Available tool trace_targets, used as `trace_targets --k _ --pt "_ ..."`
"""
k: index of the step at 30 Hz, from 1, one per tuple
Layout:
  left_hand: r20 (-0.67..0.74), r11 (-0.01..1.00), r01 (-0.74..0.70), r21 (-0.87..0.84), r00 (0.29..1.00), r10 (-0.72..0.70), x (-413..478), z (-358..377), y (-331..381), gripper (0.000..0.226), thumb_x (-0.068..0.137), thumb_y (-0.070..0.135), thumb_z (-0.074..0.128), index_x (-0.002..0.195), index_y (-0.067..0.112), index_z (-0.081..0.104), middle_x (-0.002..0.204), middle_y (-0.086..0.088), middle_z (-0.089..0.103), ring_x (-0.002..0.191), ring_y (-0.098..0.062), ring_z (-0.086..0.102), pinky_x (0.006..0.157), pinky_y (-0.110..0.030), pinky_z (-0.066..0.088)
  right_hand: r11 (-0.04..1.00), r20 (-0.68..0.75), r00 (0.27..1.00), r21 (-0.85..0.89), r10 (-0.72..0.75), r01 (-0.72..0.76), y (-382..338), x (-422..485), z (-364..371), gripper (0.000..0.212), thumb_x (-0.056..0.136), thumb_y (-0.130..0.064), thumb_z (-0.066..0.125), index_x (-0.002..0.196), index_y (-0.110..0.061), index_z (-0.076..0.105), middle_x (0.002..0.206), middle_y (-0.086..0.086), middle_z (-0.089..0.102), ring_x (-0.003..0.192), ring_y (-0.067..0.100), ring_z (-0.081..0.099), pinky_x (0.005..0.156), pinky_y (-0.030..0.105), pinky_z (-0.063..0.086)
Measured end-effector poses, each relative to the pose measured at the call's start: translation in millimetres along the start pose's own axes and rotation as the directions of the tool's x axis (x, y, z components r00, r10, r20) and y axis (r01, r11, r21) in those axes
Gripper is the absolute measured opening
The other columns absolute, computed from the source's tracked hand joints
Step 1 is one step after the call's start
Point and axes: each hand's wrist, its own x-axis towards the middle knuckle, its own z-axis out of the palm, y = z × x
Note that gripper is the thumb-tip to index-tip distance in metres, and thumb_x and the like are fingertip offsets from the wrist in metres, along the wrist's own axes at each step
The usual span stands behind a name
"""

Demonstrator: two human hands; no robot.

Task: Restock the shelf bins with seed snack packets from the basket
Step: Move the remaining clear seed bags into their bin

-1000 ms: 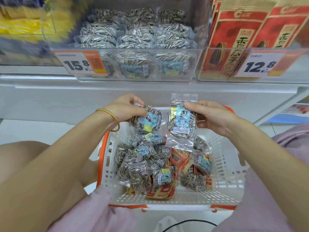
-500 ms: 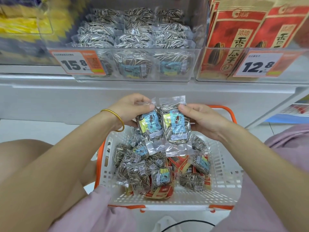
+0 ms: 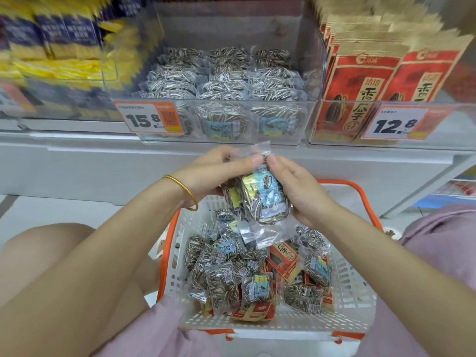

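Observation:
Two clear packets of striped sunflower seeds [image 3: 260, 197] with blue and yellow labels are stacked together above the basket. My left hand [image 3: 213, 171] grips them from the left and top, and my right hand [image 3: 298, 191] holds them from the right. Below them stands a white basket [image 3: 353, 300] with orange handles, holding several more seed packets [image 3: 226, 269] and some red packets [image 3: 283, 258]. The clear shelf bin [image 3: 309, 117] marked 15.8 sits straight ahead, part filled with the same striped packets.
To the right a bin of red and tan seed bags [image 3: 360, 81] carries a 12.8 price tag [image 3: 394, 124]. Yellow and blue packs [image 3: 56, 55] fill the bin on the left. A white shelf ledge [image 3: 103, 161] runs under the bins.
My hands have come together, stacking the two separately held packets into one bundle, and lifted it slightly toward the shelf. The view has tilted up.

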Motion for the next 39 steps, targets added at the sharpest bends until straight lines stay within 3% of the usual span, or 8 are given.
trace_targets --k 4,12,19,23,26,32,35,39 --pt "-0.094 0.996 -0.092 0.014 0.991 0.093 -9 -17 6 0.080 0.055 0.059 0.079 0.118 0.014 0.058 0.117 -0.013 0.064 0.111 -0.025 0.061 0.100 -0.050 0.045 0.982 0.042 0.988 -0.108 -0.149 0.153 -20 1 18 0.027 0.086 -0.052 0.057 0.107 -0.037 0.064 0.117 -0.002 0.067 0.113 0.015 0.061 0.104 0.045 0.044" --pt "-0.150 0.965 -0.259 0.034 0.953 0.262 -27 -53 35 0.059 0.065 0.037 0.074 0.116 0.013 0.057 0.108 -0.004 0.068 0.097 -0.014 0.066 0.088 -0.034 0.052 0.966 0.277 0.958 -0.220 -0.070 0.134 -65 14 33 0.069 0.077 -0.055 0.067 0.136 -0.027 0.045 0.130 -0.005 0.059 0.115 0.009 0.060 0.098 0.036 0.047" --pt "-0.399 0.973 -0.210 0.100 0.887 0.232 -7 -88 62 0.058 0.074 0.070 0.055 0.112 0.025 0.053 0.110 0.011 0.058 0.103 -0.007 0.058 0.093 -0.038 0.047 0.992 0.310 0.949 -0.126 0.056 -0.018 -124 51 59 0.046 0.062 -0.023 0.070 0.106 -0.012 0.063 0.095 0.008 0.073 0.082 0.021 0.068 0.077 0.036 0.057" --pt "-0.654 0.883 -0.327 0.337 0.592 0.470 11 -125 66 0.035 0.095 0.032 0.049 0.123 0.011 0.052 0.109 0.006 0.056 0.105 -0.011 0.054 0.099 -0.034 0.044 0.993 0.221 0.971 0.057 0.088 -0.103 -151 103 69 0.040 0.067 -0.025 0.065 0.104 -0.013 0.063 0.101 0.009 0.068 0.091 0.027 0.065 0.089 0.047 0.053" --pt "-0.638 0.695 0.016 0.718 0.413 0.650 27 -165 58 0.031 0.088 0.011 0.050 0.117 0.006 0.060 0.119 -0.011 0.059 0.114 -0.026 0.051 0.101 -0.038 0.038 0.991 0.104 0.993 0.117 0.058 -0.070 -158 161 79 0.013 0.082 -0.017 0.064 0.093 -0.011 0.062 0.088 0.006 0.068 0.080 0.023 0.067 0.078 0.039 0.058" --pt "-0.590 0.599 0.163 0.784 0.495 0.638 53 -190 46 0.043 0.081 0.000 0.046 0.123 0.004 0.057 0.135 -0.015 0.049 0.132 -0.028 0.037 0.110 -0.037 0.028 0.998 -0.085 0.995 0.016 -0.051 0.053 -159 268 98 0.051 0.051 -0.015 0.086 0.099 -0.011 0.068 0.114 0.008 0.067 0.105 0.025 0.064 0.097 0.045 0.049" --pt "-0.601 0.616 0.166 0.770 0.511 0.614 56 -188 45 0.042 0.085 0.001 0.045 0.125 0.006 0.054 0.136 -0.011 0.047 0.130 -0.026 0.037 0.106 -0.035 0.031 0.992 -0.112 0.986 -0.041 -0.121 0.117 -160 289 106 0.097 0.044 -0.014 0.092 0.131 -0.012 0.048 0.111 0.007 0.067 0.097 0.022 0.068 0.079 0.038 0.057" --pt "-0.646 0.653 0.181 0.735 0.481 0.593 55 -184 42 0.036 0.089 0.004 0.044 0.123 0.011 0.055 0.129 -0.005 0.050 0.123 -0.022 0.040 0.093 -0.029 0.033 0.965 -0.105 0.964 -0.126 -0.243 0.229 -156 302 112 0.086 0.063 0.006 0.080 0.133 -0.013 0.036 0.108 0.006 0.064 0.095 0.018 0.065 0.077 0.035 0.057"
